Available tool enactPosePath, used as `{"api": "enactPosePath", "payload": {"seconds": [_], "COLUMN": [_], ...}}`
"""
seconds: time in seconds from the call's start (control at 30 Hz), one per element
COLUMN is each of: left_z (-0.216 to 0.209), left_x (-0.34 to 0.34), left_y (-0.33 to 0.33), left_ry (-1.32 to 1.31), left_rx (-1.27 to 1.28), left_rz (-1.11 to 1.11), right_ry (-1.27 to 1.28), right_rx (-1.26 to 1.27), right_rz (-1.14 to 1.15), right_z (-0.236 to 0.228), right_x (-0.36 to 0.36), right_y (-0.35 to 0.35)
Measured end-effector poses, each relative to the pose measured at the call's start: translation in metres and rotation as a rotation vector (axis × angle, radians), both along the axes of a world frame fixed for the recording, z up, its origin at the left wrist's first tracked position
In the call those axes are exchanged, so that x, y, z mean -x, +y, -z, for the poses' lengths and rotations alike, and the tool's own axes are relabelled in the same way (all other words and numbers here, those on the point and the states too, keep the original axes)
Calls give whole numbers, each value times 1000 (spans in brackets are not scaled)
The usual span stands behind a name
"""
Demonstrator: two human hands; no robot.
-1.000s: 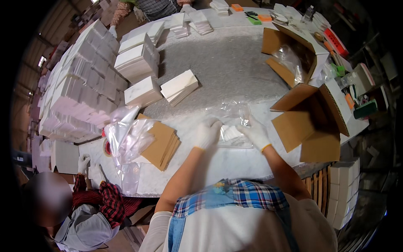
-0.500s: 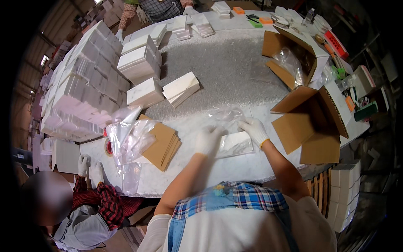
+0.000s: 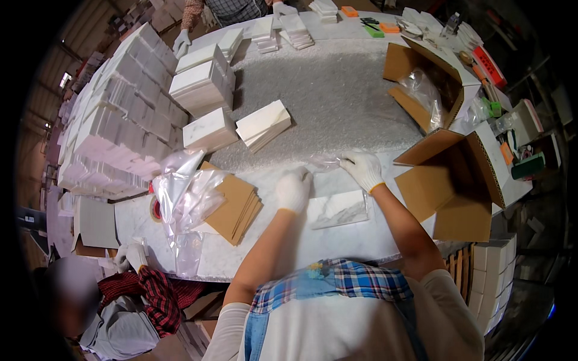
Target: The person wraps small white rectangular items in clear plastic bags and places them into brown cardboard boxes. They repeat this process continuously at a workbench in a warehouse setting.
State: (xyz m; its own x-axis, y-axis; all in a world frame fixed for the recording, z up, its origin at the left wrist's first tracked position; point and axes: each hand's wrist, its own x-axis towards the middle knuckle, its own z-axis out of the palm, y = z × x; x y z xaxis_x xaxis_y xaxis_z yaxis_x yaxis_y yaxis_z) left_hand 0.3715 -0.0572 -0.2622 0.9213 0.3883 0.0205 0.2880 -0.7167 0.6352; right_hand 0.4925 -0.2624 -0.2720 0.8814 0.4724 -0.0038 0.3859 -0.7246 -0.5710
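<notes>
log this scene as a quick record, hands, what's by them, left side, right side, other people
left hand: white glove, beyond the tile's left end; grip unclear
right hand: white glove, fingertips at clear plastic; grip unclear
between forearms: white tile with grey veining, lying flat
left side: brown cardboard sheets, loose clear bags, large tile stack
right side: two open cardboard boxes
other people: one across the table, one at lower left

A workshop: tall stacks of white tiles (image 3: 126, 108) along the left edge of the counter (image 3: 349, 246); open cardboard boxes (image 3: 424, 188) by its right edge; gloved co-workers (image 3: 238, 12) at its far edge and near left corner.
</notes>
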Motion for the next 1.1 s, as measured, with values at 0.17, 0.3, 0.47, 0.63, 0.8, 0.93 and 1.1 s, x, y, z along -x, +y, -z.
{"api": "enactPosePath", "payload": {"seconds": [0.17, 0.3, 0.47, 0.63, 0.8, 0.93, 1.1], "left_z": [2, -41, -67, -76, -76, -73, -64], "left_x": [-13, -46, -105, -130, -135, -134, -136], "left_y": [12, 43, 124, 140, 149, 149, 155], "left_ry": [90, -21, 45, 258, 377, 389, 343], "left_rx": [-238, -548, -720, -626, -626, -661, -711], "left_rz": [-30, -79, 91, 220, 219, 179, 197], "right_ry": [-120, -147, -185, -165, -157, -172, -217], "right_rx": [-62, 4, -9, -14, -17, -14, -54], "right_rz": [3, -6, -24, -13, -14, -12, -24], "right_z": [-2, 10, 11, 8, 6, 8, 11], "right_x": [-2, -6, -5, -5, -4, -5, -6], "right_y": [8, 3, 6, 5, 4, 1, 0]}}
